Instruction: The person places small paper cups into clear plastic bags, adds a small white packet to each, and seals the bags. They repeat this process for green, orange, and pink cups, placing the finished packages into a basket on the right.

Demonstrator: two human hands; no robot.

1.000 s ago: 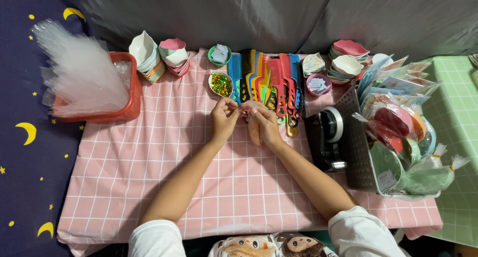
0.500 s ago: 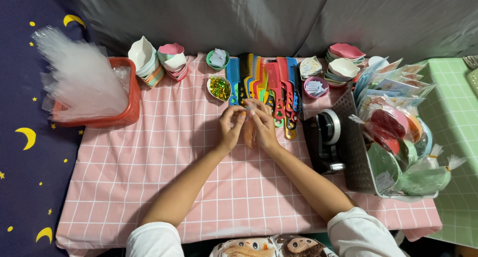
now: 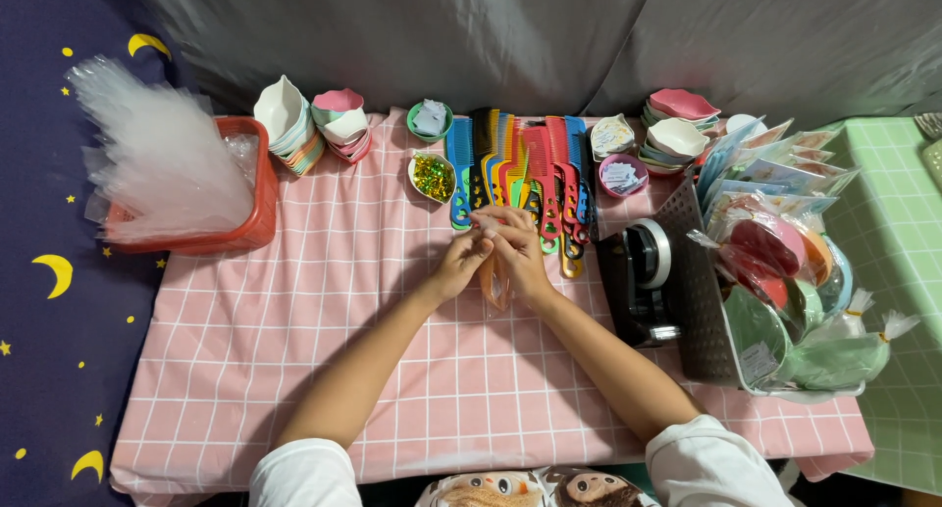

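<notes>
**Both hands on one bagged comb, frame centre**

Head view: left hand and right hand meet at centre frame, each grip pinched on the top of an orange comb in a clear sleeve above the pink checked worktop. Row of coloured combs just above. Red basket of clear bags upper left; tape dispenser right.

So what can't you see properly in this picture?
Head view only:
- The orange thing in a clear bag: mostly hidden by the left hand and right hand, so its kind is unclear.
- The slips in the little bowls: too small to read.
- The wrapped items in the dark basket: overlapping, hard to tell apart.
- The printed figures at the bottom: cut off by the edge.
</notes>
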